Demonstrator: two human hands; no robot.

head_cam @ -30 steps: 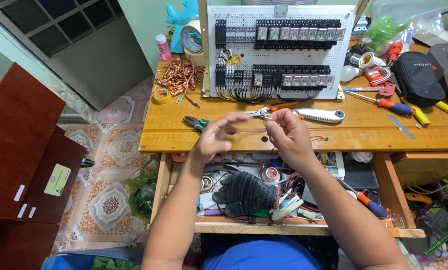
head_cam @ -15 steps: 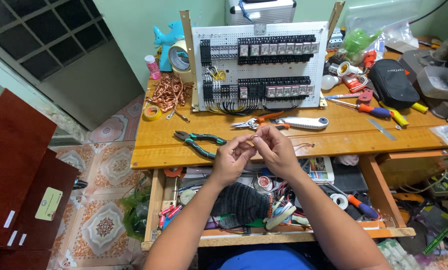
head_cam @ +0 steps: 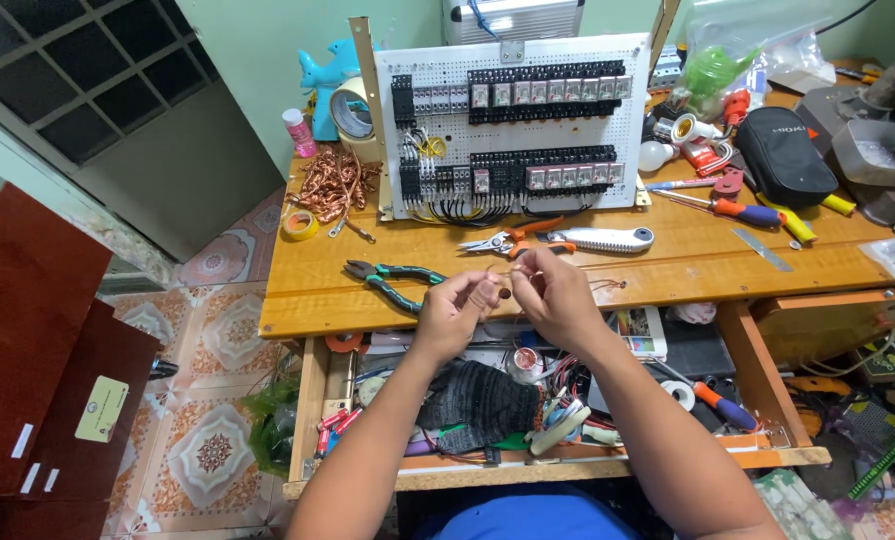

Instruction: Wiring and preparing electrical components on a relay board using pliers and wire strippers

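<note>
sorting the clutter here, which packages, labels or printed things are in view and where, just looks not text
Pale green label: rectangular, on the dark red cabinet at left.
White stickers: small strips on the same cabinet, lower down.
Black pouch: rounded, white print, right on the bench.
Printed booklet: colourful, in the open drawer by the right hand.

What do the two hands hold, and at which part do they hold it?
The left hand and right hand pinch a small thin piece, seemingly wire, at its ends between fingertips; exactly what it is cannot be told.
</note>
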